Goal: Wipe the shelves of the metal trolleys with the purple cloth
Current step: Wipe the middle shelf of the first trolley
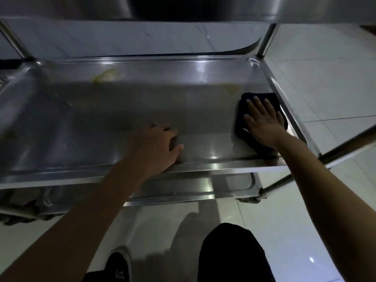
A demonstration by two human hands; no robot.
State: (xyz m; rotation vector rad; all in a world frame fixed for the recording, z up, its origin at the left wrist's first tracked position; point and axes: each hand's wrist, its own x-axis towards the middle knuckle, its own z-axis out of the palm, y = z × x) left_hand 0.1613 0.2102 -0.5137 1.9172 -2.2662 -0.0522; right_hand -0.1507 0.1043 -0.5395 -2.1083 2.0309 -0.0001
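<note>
Dark-trousered knee (230,253) bottom center. Right hand (262,121) flat, fingers spread, presses dark cloth (243,115) on shelf (122,110), mid-right. Left hand (158,147) rests on shelf's front edge, fingers loosely curled.

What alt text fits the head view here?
The right hand presses a dark purple cloth flat on the right end of a stainless-steel trolley's middle shelf, while the left hand rests on the front rim. Yellowish smears remain near the shelf's back edge.
</note>
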